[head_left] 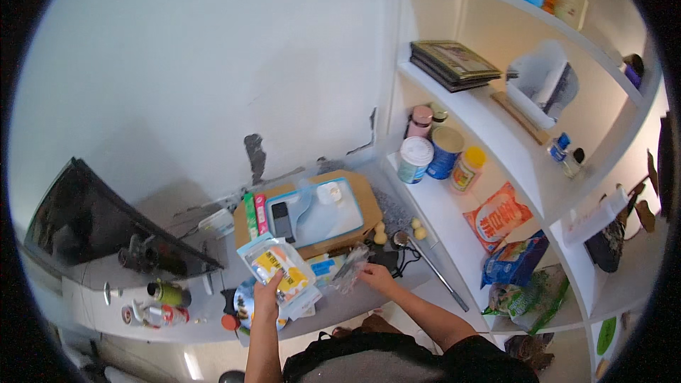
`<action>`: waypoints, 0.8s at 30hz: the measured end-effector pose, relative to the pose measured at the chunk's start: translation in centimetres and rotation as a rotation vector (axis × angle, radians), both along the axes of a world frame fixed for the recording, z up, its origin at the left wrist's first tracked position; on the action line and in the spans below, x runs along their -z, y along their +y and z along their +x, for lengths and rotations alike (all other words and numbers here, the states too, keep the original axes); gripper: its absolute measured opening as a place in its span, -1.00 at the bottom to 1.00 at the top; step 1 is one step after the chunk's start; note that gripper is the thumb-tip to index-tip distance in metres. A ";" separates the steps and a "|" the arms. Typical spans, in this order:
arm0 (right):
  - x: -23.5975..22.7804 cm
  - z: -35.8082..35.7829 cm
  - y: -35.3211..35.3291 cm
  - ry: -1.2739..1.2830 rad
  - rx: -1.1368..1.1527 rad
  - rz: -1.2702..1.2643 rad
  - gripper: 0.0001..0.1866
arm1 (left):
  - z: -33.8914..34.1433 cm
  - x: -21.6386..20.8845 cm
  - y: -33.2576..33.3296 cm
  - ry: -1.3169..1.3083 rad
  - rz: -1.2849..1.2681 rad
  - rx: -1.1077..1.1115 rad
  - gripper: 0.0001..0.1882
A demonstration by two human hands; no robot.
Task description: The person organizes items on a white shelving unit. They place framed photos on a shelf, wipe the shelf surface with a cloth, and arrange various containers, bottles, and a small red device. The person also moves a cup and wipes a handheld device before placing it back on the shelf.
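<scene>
My left hand (266, 298) grips the lower edge of a flat plastic packet (282, 269) with a yellow and white front. Other pale packets seem to lie beneath it. To the right, my right hand (377, 278) pinches a crumpled transparent plastic bag (349, 272). Beyond both hands sits a cardboard box (367, 206). On it rests a white tray with a blue rim (352, 221), carrying a black phone-like device (281, 221) and a small white container (329, 193). Pink (261, 213) and green (250, 214) narrow boxes stand beside the tray.
A dark monitor (106, 220) stands at the left, near a green-and-black cup (169, 293) and a bottle lying down (164, 315). A metal rod (443, 280) lies right of my hands. White shelves (489, 128) at the right hold tubs, bags and stacked frames (454, 64).
</scene>
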State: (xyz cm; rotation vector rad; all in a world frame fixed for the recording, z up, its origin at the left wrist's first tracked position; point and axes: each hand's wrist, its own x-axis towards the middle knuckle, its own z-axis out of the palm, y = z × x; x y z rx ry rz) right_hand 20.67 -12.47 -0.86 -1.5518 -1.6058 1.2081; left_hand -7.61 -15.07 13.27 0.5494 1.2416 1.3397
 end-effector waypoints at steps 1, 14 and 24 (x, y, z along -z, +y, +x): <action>-0.6 0.4 0.3 -0.017 0.015 0.004 -0.70 | 0.3 0.1 0.3 -0.002 -0.006 0.020 -0.63; -12.8 5.7 3.0 0.142 0.036 0.134 -0.69 | 4.3 -0.5 3.0 0.073 -0.005 0.245 -0.58; -18.0 5.7 1.2 0.271 -0.028 0.108 -0.72 | 10.8 -2.7 3.6 0.010 -0.109 0.501 -0.61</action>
